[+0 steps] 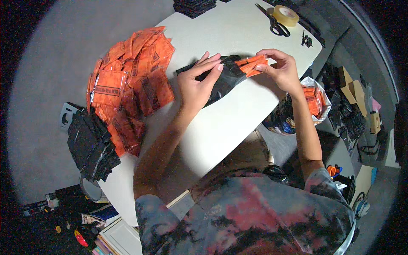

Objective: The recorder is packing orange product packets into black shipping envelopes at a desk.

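Observation:
On the white table lies a black plastic bag (223,83), flat, beneath my hands. My left hand (200,79) rests at the bag's upper part, fingers extended; whether it pinches the plastic is not clear. Between thumb and fingers, my right hand (280,68) holds an orange plastic packet (253,65), whose left end meets the bag's right end. How far the packet reaches into the bag is hidden. To the left spreads a heap of orange packets (110,86) in clear film, some with dark print.
Black bags (91,143) overhang the table's left edge. Black-handled scissors (279,28) and a roll of clear tape (287,16) lie at the far right, near small black scraps (307,40). A black stack (195,7) stands at the far edge. An open bag of orange packets (314,100) is right of the table.

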`<state>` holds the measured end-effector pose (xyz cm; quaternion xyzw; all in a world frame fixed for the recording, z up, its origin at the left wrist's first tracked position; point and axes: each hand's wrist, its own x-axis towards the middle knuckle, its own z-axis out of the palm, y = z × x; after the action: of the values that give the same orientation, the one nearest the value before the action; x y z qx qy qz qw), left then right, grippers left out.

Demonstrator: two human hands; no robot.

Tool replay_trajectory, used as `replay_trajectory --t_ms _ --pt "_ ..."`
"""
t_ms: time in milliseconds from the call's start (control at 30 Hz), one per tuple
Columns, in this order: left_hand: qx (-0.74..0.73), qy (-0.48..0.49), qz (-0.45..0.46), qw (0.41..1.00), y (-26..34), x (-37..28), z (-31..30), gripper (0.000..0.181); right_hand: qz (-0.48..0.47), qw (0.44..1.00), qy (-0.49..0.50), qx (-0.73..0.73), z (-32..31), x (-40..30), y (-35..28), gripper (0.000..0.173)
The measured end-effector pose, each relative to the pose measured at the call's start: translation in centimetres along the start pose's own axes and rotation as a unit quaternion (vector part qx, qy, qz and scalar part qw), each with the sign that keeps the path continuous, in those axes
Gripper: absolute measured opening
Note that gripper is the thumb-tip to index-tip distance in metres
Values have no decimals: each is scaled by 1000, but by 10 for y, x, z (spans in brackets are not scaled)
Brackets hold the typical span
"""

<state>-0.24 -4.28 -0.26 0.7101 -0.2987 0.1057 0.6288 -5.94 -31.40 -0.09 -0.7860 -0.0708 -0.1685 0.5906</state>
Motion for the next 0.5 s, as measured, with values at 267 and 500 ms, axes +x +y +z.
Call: replay_trajectory --t_ms 267,500 --pt "-25 -18 -21 999 2 -1 1 20 -31 992 -99 73 11 -9 -15 39" --pt "160 -92 47 982 4 -5 1 25 -26 998 -59 8 30 -18 2 38"
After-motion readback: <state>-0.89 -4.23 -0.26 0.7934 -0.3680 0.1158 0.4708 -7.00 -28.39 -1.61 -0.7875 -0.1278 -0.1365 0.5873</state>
